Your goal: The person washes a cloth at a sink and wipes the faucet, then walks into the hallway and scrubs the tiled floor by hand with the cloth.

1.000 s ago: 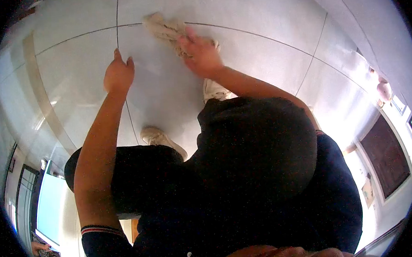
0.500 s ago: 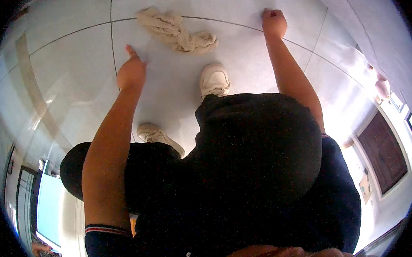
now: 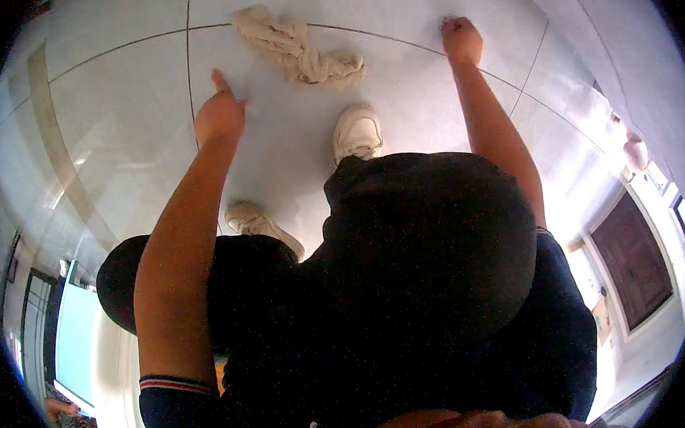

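A crumpled beige cloth (image 3: 297, 52) lies on the tiled floor ahead of my shoes, between my two hands and touched by neither. To its left is my left hand (image 3: 220, 116), low over the tiles, index finger stretched forward and thumb apart; its other fingers are hidden, and I see nothing held. Off to the right, my right hand (image 3: 463, 41) is closed in a fist close to the floor. A small dark patch shows among its fingers, but I cannot make out whether it is an object or shadow.
My pale shoes (image 3: 357, 133) stand on the glossy tiled floor (image 3: 131, 93). A white hanging surface (image 3: 620, 37) curves down the right side. At lower left is a lit screen (image 3: 76, 340), with part of another person (image 3: 66, 418) below it. A brown door panel (image 3: 631, 261) stands at right.
Both hands have shifted only very slightly, and the left thumb sticks out a little more. The cloth keeps its shape, while the whole view has tilted a touch.
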Demonstrator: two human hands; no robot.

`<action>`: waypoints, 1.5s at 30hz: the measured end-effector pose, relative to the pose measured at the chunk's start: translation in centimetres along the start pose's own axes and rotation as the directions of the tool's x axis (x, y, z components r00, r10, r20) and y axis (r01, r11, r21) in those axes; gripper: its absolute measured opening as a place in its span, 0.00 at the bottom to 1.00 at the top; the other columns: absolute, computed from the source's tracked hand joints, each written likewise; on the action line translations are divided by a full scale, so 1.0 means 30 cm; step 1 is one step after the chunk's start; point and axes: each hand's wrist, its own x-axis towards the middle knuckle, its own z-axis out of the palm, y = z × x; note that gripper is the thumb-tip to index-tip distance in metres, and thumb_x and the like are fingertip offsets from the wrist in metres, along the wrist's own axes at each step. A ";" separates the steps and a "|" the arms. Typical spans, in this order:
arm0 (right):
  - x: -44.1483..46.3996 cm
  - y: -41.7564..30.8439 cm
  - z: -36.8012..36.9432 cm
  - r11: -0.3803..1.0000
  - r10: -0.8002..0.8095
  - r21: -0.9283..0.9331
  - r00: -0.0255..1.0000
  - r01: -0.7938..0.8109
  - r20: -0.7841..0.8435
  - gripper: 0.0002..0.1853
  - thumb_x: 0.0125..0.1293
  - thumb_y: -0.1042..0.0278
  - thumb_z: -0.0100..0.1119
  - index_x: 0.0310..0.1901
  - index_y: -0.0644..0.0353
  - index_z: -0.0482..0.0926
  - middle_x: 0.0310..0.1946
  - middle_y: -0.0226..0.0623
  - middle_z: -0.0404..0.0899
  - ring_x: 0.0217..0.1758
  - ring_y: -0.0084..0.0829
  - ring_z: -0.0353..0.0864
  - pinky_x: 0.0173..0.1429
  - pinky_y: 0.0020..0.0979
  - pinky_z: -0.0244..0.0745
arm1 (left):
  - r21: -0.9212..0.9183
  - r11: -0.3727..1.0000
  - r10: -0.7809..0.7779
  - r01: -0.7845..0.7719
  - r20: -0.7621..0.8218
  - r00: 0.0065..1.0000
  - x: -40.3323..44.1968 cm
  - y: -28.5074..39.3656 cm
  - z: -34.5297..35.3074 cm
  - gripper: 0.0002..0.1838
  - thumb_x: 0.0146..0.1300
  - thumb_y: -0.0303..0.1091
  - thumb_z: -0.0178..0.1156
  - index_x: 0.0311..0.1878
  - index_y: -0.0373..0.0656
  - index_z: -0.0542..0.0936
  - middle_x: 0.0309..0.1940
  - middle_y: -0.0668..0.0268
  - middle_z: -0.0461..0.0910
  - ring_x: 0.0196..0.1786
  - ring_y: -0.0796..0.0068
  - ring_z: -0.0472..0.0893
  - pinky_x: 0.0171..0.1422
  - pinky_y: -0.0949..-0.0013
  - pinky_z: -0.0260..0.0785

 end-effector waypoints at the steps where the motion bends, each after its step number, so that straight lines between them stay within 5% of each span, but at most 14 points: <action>1: 0.044 0.027 -0.003 1.000 0.004 0.003 1.000 -0.004 0.007 0.19 0.67 0.50 0.52 0.46 0.56 0.82 0.44 0.49 0.84 0.49 0.51 0.84 0.53 0.48 0.79 | -0.007 1.000 0.006 -0.006 0.005 1.000 0.000 -0.001 -0.006 0.46 0.70 0.46 0.55 0.79 0.39 0.38 0.42 0.52 0.85 0.43 0.53 0.85 0.46 0.53 0.77; 5: 0.075 0.049 -0.017 0.998 0.037 -0.043 0.999 -0.038 -0.026 0.20 0.67 0.50 0.50 0.45 0.57 0.81 0.44 0.51 0.84 0.50 0.53 0.83 0.55 0.49 0.78 | -0.037 0.999 -0.034 0.035 0.019 0.999 -0.008 0.023 -0.023 0.46 0.71 0.47 0.54 0.79 0.40 0.38 0.42 0.52 0.85 0.42 0.52 0.85 0.46 0.53 0.76; 8: 0.000 -0.018 -0.007 0.989 -0.129 -0.074 0.992 0.127 -0.016 0.19 0.67 0.51 0.49 0.44 0.55 0.82 0.38 0.47 0.86 0.47 0.49 0.85 0.54 0.46 0.78 | -0.033 0.998 -0.049 0.049 0.010 0.999 0.006 0.021 -0.013 0.46 0.71 0.48 0.54 0.79 0.41 0.37 0.42 0.52 0.85 0.42 0.52 0.85 0.46 0.53 0.76; 11: 0.059 -0.006 -0.054 0.996 -0.016 0.093 0.970 -0.007 0.243 0.17 0.66 0.51 0.51 0.41 0.54 0.84 0.30 0.40 0.87 0.42 0.43 0.87 0.51 0.44 0.79 | -0.016 1.000 -0.025 0.025 0.004 1.000 0.001 -0.001 0.003 0.46 0.71 0.47 0.54 0.79 0.42 0.37 0.42 0.53 0.85 0.42 0.53 0.85 0.45 0.53 0.76; 15: 0.112 0.028 -0.019 0.998 -0.002 -0.063 0.995 0.008 0.097 0.15 0.64 0.52 0.55 0.40 0.54 0.84 0.25 0.36 0.86 0.33 0.37 0.88 0.48 0.40 0.80 | -0.034 0.999 -0.042 0.043 0.014 0.999 0.015 0.007 0.006 0.46 0.71 0.46 0.54 0.79 0.42 0.37 0.43 0.53 0.85 0.44 0.52 0.85 0.47 0.53 0.76; 16: 0.085 0.035 0.012 0.996 -0.067 0.054 0.997 0.068 -0.024 0.15 0.64 0.52 0.57 0.34 0.54 0.84 0.21 0.34 0.84 0.24 0.31 0.85 0.39 0.34 0.78 | -0.041 0.998 -0.052 0.053 0.019 0.998 0.012 0.009 0.006 0.46 0.71 0.46 0.54 0.79 0.42 0.37 0.43 0.54 0.85 0.44 0.52 0.85 0.47 0.53 0.76; 20: 0.058 0.013 -0.014 0.986 -0.059 0.159 0.992 0.041 0.113 0.16 0.65 0.50 0.57 0.33 0.54 0.83 0.20 0.33 0.84 0.24 0.31 0.85 0.39 0.34 0.78 | -0.026 0.999 -0.030 0.030 -0.009 1.000 0.008 -0.001 0.015 0.46 0.71 0.46 0.54 0.79 0.42 0.37 0.43 0.54 0.85 0.44 0.53 0.85 0.46 0.53 0.77; 23: 0.089 -0.019 -0.090 0.998 0.019 -0.055 0.978 -0.008 0.208 0.15 0.64 0.55 0.54 0.39 0.57 0.84 0.25 0.38 0.85 0.31 0.36 0.87 0.46 0.39 0.80 | -0.017 1.000 -0.014 0.013 -0.006 1.000 0.001 -0.006 0.007 0.46 0.70 0.46 0.54 0.79 0.42 0.38 0.43 0.53 0.85 0.43 0.53 0.85 0.45 0.53 0.77; 28: 0.033 0.000 -0.009 0.986 -0.038 0.169 0.975 0.001 0.218 0.14 0.64 0.53 0.53 0.38 0.52 0.85 0.26 0.34 0.86 0.33 0.36 0.87 0.47 0.38 0.80 | -0.040 0.997 -0.070 0.072 0.052 0.996 -0.003 0.028 -0.033 0.46 0.70 0.47 0.55 0.79 0.40 0.39 0.41 0.51 0.85 0.42 0.53 0.85 0.46 0.54 0.77; 31: 0.089 0.009 -0.066 0.999 0.031 -0.022 0.960 -0.026 0.279 0.13 0.63 0.57 0.55 0.40 0.52 0.84 0.27 0.34 0.87 0.34 0.35 0.88 0.47 0.37 0.80 | -0.037 0.999 0.015 -0.017 -0.043 0.999 0.015 -0.019 0.028 0.46 0.70 0.47 0.55 0.79 0.39 0.39 0.40 0.51 0.85 0.41 0.52 0.85 0.45 0.53 0.77; 33: 0.137 0.059 -0.023 0.992 -0.126 0.000 0.974 0.128 0.189 0.13 0.63 0.56 0.56 0.38 0.53 0.85 0.25 0.33 0.86 0.31 0.31 0.87 0.42 0.33 0.79 | -0.043 0.999 -0.009 0.009 -0.018 1.000 0.022 -0.013 0.023 0.46 0.70 0.46 0.54 0.79 0.39 0.38 0.41 0.51 0.85 0.41 0.52 0.85 0.45 0.53 0.77; 37: 0.043 0.003 -0.057 0.974 -0.093 0.222 0.964 0.037 0.249 0.10 0.61 0.61 0.59 0.33 0.57 0.84 0.20 0.32 0.83 0.23 0.26 0.84 0.31 0.29 0.78 | -0.017 0.998 -0.064 0.066 0.081 0.995 0.000 0.026 -0.038 0.46 0.71 0.45 0.53 0.79 0.39 0.36 0.42 0.50 0.85 0.42 0.51 0.85 0.47 0.51 0.76; 40: 0.208 0.181 0.094 0.931 -0.337 -0.050 0.907 0.360 0.253 0.11 0.62 0.60 0.61 0.34 0.60 0.84 0.21 0.34 0.83 0.23 0.27 0.84 0.30 0.29 0.78 | 0.012 1.000 0.003 -0.003 0.004 1.000 0.010 -0.010 0.012 0.46 0.71 0.45 0.53 0.78 0.39 0.36 0.42 0.51 0.85 0.43 0.51 0.85 0.46 0.52 0.76; 45: 0.099 0.031 -0.027 0.987 -0.060 0.161 0.964 0.018 0.260 0.11 0.62 0.62 0.62 0.33 0.61 0.84 0.21 0.34 0.83 0.23 0.26 0.84 0.30 0.28 0.79 | -0.031 0.999 -0.037 0.039 0.040 0.998 0.018 -0.001 -0.002 0.47 0.71 0.50 0.54 0.79 0.41 0.37 0.46 0.50 0.84 0.45 0.47 0.84 0.48 0.49 0.77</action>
